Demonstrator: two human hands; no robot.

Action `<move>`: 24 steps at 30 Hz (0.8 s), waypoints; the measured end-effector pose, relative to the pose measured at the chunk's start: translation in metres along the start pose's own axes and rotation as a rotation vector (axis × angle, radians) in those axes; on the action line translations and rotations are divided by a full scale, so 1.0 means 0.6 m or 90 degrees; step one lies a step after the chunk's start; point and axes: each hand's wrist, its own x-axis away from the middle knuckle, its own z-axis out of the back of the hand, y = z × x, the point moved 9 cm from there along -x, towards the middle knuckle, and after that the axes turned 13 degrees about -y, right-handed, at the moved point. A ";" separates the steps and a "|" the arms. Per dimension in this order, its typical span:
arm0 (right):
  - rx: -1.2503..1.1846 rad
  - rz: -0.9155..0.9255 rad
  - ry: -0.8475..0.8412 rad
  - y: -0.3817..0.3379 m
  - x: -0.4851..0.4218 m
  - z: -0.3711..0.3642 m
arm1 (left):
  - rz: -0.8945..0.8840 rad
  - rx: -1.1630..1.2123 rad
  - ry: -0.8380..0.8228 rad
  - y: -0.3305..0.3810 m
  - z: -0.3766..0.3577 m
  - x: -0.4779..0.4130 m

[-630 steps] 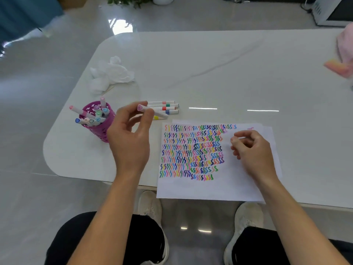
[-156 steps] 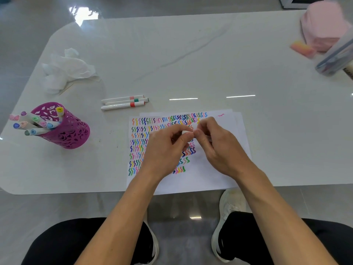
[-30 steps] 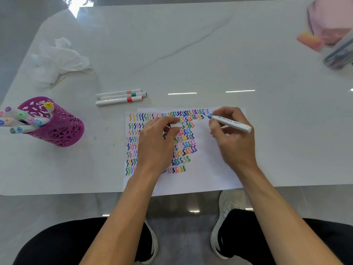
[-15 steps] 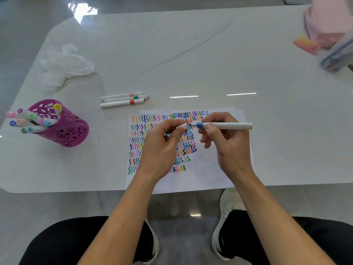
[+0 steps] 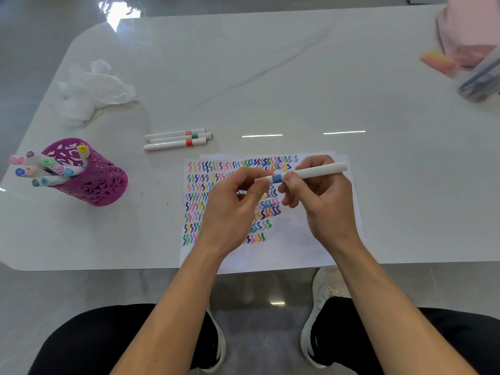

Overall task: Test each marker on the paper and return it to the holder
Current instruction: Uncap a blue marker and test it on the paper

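holder (image 5: 92,180) left of paper (image 5: 292,239) | three markers (image 5: 176,139) behind paper | tissue (image 5: 92,90) behind holder

left hand (image 5: 238,209): thumb and forefinger pinch marker (image 5: 316,170) end | right hand (image 5: 324,204): fingers curled round barrel

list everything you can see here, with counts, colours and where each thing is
table: one, white, veined, under everything
paper: white, rows of coloured squiggles, at the near edge
blue-banded marker: one, white, held above the paper
loose markers: three, white with pink, green and orange bands, beyond the paper
holder: one, magenta, on the left
markers in holder: about ten, mixed cap colours
tissue: white, crumpled, far left
pink bundle: one, far right corner
orange-pink block: one, beside the bundle
clear case: one, right edge
shoes: two, white, on the floor
left hand: pinches the marker's cap end
right hand: grips the barrel
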 end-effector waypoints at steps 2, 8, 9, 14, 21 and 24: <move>0.005 -0.006 0.002 0.003 0.000 0.003 | 0.005 0.008 0.008 -0.002 0.003 0.002; -0.058 -0.026 -0.041 0.013 0.000 -0.006 | -0.008 0.012 0.021 0.005 0.008 0.006; -0.062 -0.029 -0.047 0.014 -0.001 -0.007 | -0.009 0.013 0.021 0.005 0.008 0.007; -0.062 -0.048 -0.065 0.024 -0.001 -0.012 | -0.009 0.022 0.030 0.007 0.009 0.009; -0.094 -0.044 -0.078 0.030 -0.003 -0.021 | -0.002 0.048 0.036 0.005 0.010 0.010; -0.091 -0.046 -0.083 0.033 -0.007 -0.017 | 0.004 0.076 0.021 0.003 0.014 0.006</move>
